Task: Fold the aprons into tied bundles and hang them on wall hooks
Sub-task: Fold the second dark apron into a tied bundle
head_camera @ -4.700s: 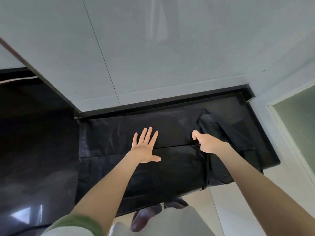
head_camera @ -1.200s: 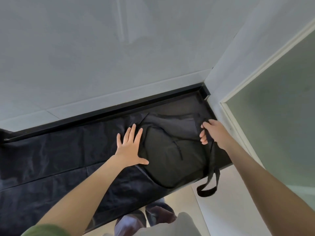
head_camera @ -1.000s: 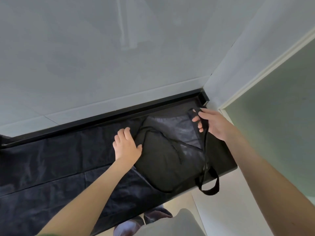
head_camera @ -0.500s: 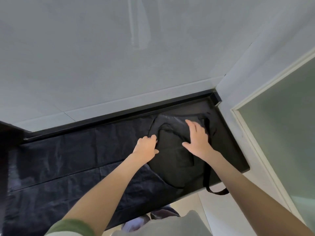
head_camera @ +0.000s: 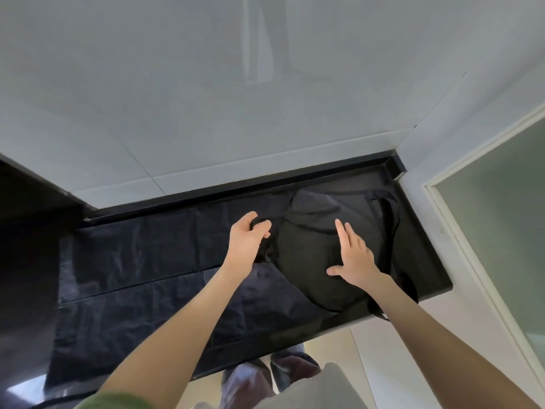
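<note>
- The apron (head_camera: pixel 306 261) is black cloth lying at the right end of the worktop (head_camera: pixel 421 249). A matte flap (head_camera: pixel 321 214) with a rounded near edge is doubled over a flatter, creased, faintly shiny panel (head_camera: pixel 141 261).
- Long axis: left to right, parallel to the worktop's raised back lip (head_camera: pixel 265 190).
- The left hand (head_camera: pixel 249 242) sits at the flap's left edge. Its fingers (head_camera: pixel 265 225) are curled and clamped on a gathered bunch of the black cloth. Whether a tie lies inside that bunch cannot be told.
- The right hand (head_camera: pixel 355 259) lies flat on the middle of the flap, with its fingers (head_camera: pixel 340 228) straight and apart and the thumb out. It presses the cloth and holds nothing.
- The strap (head_camera: pixel 390 228) is a narrow band curving along the flap's right side and dropping over the front edge. It lies just right of the right hand, which is the nearer one.
- Governing relation, as a judgement: the unfolded length lies to the left of both hands, nearer the left. The next fold would likely travel along the long axis while the flat hand pins the flap.
- Materials: the cloth is thin and limp and likely to slump when lifted. The worktop is hard and glossy black, the wall (head_camera: pixel 265 113) is smooth pale tile, and a frosted door panel (head_camera: pixel 501 216) stands at right.
</note>
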Motion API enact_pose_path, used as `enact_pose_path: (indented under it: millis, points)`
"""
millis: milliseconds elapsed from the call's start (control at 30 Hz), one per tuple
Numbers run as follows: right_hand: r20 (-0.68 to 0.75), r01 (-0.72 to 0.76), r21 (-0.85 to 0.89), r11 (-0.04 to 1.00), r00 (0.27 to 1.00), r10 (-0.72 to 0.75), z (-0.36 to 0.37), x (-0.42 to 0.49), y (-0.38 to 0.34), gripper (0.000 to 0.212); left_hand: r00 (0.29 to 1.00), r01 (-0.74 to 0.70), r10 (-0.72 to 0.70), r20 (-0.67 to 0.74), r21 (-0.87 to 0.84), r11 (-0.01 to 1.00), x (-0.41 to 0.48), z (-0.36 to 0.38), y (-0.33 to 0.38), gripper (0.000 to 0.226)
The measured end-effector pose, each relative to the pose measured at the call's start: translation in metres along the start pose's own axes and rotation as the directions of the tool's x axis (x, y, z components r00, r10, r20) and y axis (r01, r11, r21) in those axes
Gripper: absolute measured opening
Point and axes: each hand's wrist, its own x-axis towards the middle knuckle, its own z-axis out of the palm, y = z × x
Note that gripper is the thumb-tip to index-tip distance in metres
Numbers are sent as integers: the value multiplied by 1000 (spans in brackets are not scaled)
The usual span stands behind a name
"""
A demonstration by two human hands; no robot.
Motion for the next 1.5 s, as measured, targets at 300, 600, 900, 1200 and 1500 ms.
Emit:
enact_pose_path:
  millis: [300, 600, 900, 1200, 1500]
  points:
    - [-57, 172, -76, 982, 983, -177, -7, -5, -67, 86, 973, 206, -229, -32, -337, 919, -10, -50, -5, 14]
    - [-45, 386, -193, 902, 915, -402, 18, 2, -136, 30, 975, 173, -221, -10, -588, 790, -13, -57, 0, 7]
    - [-122, 304, -232, 924, 934, -337, 27, 2, -118, 26, 625, 137, -432, -650, -453, 881, 1, -121, -30, 32]
    - [-441, -103, 96, 990, 887, 136, 7, -13, -41, 70, 727, 194, 251, -639, 542, 818, -11, -70, -27, 91]
    - [-17, -542, 404, 737, 801, 599, -2, -23, 68, 26, 941, -220, -252, 228, 974, 60, -7, -14, -61, 80]
